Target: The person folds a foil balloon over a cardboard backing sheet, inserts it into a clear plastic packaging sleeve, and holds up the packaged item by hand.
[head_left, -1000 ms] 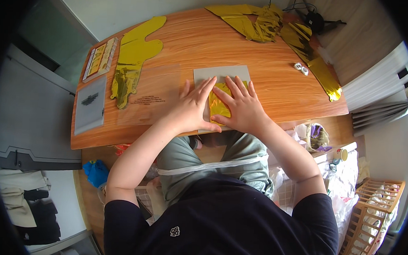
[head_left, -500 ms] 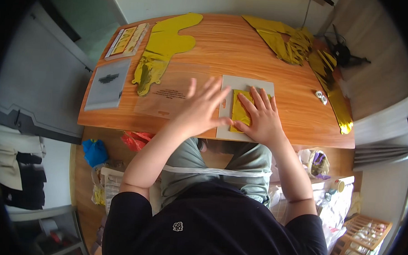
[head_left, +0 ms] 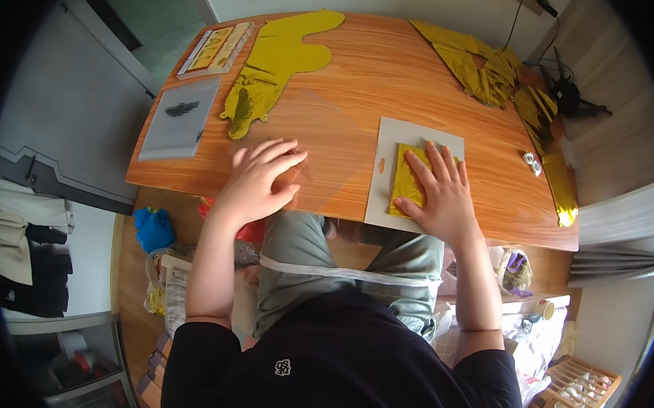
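Observation:
My right hand (head_left: 445, 198) lies flat, fingers stretched, on a folded piece of gold foil (head_left: 405, 180). That foil rests on a light grey card (head_left: 382, 195) with a cut-out hanging slot, near the table's front edge. Further left, my left hand (head_left: 258, 183) is spread over a clear plastic bag (head_left: 336, 157), fingers apart and touching or just above it. The bag lies flat, its edges hard to make out against the wood. Beyond my left hand a flat gold foil balloon (head_left: 290, 56) is laid out.
On the wooden table (head_left: 377, 67), more crumpled gold foil (head_left: 486, 76) trails along the right. Small white items (head_left: 532, 163) lie beside it, near a black stand (head_left: 565, 94). At the left are a frosted pouch (head_left: 179, 121) and a boxed set (head_left: 215, 50).
My left hand has moved left, away from the card and onto the clear bag, whose printing no longer shows. My right hand stays on the folded foil. The whole view has shifted slightly.

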A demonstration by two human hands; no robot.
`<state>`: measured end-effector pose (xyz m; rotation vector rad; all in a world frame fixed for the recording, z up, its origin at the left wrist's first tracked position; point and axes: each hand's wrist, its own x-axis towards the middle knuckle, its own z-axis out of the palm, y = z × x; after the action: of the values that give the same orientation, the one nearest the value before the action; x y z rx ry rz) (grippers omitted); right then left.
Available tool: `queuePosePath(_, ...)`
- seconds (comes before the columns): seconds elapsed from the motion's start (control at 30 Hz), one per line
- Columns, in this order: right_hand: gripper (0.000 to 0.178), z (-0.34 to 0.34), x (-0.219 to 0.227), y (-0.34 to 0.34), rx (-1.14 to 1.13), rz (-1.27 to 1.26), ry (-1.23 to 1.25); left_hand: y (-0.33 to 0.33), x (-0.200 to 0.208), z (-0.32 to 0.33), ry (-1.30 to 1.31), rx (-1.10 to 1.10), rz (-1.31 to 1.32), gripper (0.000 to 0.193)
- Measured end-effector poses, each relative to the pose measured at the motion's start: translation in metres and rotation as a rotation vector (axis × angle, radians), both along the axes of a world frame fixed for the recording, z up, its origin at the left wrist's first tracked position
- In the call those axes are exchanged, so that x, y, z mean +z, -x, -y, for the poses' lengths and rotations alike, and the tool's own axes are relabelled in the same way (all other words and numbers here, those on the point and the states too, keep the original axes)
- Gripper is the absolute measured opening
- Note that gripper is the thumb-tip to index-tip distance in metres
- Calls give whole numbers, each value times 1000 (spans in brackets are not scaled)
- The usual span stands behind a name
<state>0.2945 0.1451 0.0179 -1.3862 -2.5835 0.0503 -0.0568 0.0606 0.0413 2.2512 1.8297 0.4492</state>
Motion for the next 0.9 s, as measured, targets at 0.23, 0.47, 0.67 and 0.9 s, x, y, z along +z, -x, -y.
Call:
queuePosePath(0.23, 80, 4, 0, -22, -89, -1, -5, -53, 1, -19, -168, -57, -66, 46)
queuePosePath(0.47, 78, 3, -3, -16, -165, -55, -45, -87, -19, -21, -73, -313, -59, 71)
queuePosePath(0.67, 74, 1, -8, -14, -247, -37, -83, -80, -6, -26, 53, -481, -69, 63)
queuePosePath(0.9, 76, -1, -12, -14, -330, -39, -95, -93, -18, -33, -93, -291, 148, 53)
